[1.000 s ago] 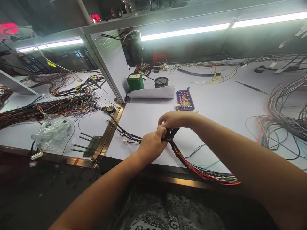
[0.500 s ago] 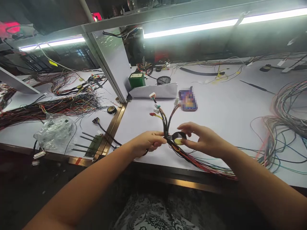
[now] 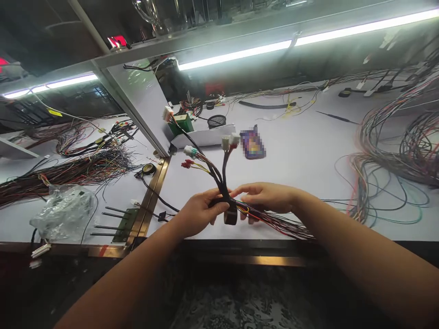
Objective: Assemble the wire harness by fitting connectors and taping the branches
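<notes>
My left hand (image 3: pixel 205 209) is closed on a wire harness (image 3: pixel 222 187) where its black-taped branches meet. White connectors (image 3: pixel 230 141), a white-and-teal connector (image 3: pixel 190 151) and small red terminals (image 3: pixel 187 163) tip the branches, which point away from me. A roll of black tape (image 3: pixel 231 218) hangs on edge just under the junction, against the harness. My right hand (image 3: pixel 265 197) wraps the bundle just right of the roll, its index finger reaching to the junction. Its other fingertips show below the wires, partly hidden. Loose red and dark wires (image 3: pixel 284 224) trail off to the right.
Coiled wires (image 3: pixel 370 169) pile at the right. A blurred purple packet (image 3: pixel 253 142), a green box (image 3: pixel 183 123) and a mesh cup (image 3: pixel 216 121) sit behind. Left of the metal strip (image 3: pixel 151 201) lie a plastic bag (image 3: pixel 65 212), a pronged board (image 3: pixel 125 225) and more wires.
The tape roll has gone from my right fingers, beside the junction, to hanging beneath it. My right hand has moved in around the bundle. The connector branches have risen and spread; the view has shifted right.
</notes>
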A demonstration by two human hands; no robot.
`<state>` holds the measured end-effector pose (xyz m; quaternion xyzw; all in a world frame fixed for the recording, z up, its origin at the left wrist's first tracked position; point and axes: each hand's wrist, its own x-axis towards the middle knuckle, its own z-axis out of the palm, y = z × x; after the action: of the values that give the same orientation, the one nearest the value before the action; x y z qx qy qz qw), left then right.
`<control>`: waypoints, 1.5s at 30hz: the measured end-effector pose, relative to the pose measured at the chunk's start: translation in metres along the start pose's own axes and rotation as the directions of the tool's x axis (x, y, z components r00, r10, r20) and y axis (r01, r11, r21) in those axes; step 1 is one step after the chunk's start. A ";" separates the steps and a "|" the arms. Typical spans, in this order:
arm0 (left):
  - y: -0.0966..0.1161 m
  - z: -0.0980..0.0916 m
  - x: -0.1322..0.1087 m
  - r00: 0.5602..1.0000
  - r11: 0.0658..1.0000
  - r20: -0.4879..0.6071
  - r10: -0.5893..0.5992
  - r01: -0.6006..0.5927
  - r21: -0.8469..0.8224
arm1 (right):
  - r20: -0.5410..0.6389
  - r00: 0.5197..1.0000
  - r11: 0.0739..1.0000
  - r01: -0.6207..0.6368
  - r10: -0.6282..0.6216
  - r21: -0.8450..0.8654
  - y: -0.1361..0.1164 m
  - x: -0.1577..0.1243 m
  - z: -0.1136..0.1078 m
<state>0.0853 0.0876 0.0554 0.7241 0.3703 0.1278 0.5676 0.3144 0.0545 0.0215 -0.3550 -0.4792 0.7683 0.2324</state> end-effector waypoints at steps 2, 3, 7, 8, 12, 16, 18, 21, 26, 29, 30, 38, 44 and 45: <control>-0.001 0.000 0.000 0.994 1.000 -0.104 0.022 -0.022 0.000 | -0.095 0.986 0.967 0.112 -0.137 -0.231 -0.009 -0.009 0.008; -0.002 0.001 0.000 0.987 0.999 -0.158 0.036 -0.039 -0.021 | -0.141 0.967 0.903 0.138 -0.212 -0.407 -0.013 -0.011 0.014; -0.003 0.003 0.002 0.975 0.980 -0.220 -0.035 -0.010 -0.199 | -0.239 0.795 0.449 0.046 -0.558 -0.893 -0.004 -0.009 0.035; -0.002 0.003 0.003 0.984 0.969 -0.162 -0.080 0.039 -0.245 | -0.215 0.756 0.350 0.019 -0.618 -0.937 0.002 -0.005 0.035; 0.000 -0.002 0.004 0.987 0.946 0.023 -0.158 0.158 -0.283 | -0.077 0.736 0.092 -0.020 -0.673 -0.996 0.025 0.005 0.028; -0.001 -0.001 0.007 0.995 0.918 -0.052 -0.089 0.062 -0.391 | -0.068 0.698 0.144 0.051 -0.713 -0.988 0.021 0.004 0.031; -0.001 0.000 0.008 0.995 0.905 -0.049 -0.082 0.054 -0.421 | -0.028 0.660 0.125 0.100 -0.751 -0.987 0.015 0.001 0.038; -0.003 0.000 0.007 0.996 0.921 -0.040 -0.085 0.063 -0.383 | 0.002 0.650 0.122 0.145 -0.760 -0.982 0.012 -0.002 0.043; -0.007 -0.005 -0.001 0.999 0.999 0.031 0.016 -0.014 -0.049 | -0.393 0.707 0.695 0.194 -0.589 -0.693 0.020 0.003 0.033; -0.010 -0.005 -0.004 0.975 0.972 0.108 0.194 -0.206 0.111 | -0.308 0.948 0.992 0.042 -0.076 -0.116 0.023 0.015 0.021; -0.010 -0.004 -0.005 0.968 0.962 0.120 0.218 -0.235 0.142 | -0.171 0.984 0.999 -0.046 0.042 -0.014 0.023 0.019 0.018; -0.003 -0.009 -0.004 0.998 0.997 -0.009 -0.058 0.058 0.060 | -0.305 0.815 0.795 0.278 -0.492 -0.539 0.018 -0.002 0.021; 0.005 -0.006 0.000 0.995 0.995 0.005 -0.104 0.104 -0.001 | -0.098 0.625 0.261 0.174 -0.774 -0.949 0.031 -0.010 0.044; 0.004 -0.006 0.000 0.992 0.992 0.022 -0.124 0.124 0.028 | -0.162 0.612 0.350 0.200 -0.774 -0.915 0.033 -0.010 0.043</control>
<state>0.0829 0.0915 0.0615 0.7087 0.4096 0.0788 0.5690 0.2873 0.0089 0.0077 -0.4614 -0.7717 0.1781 0.3999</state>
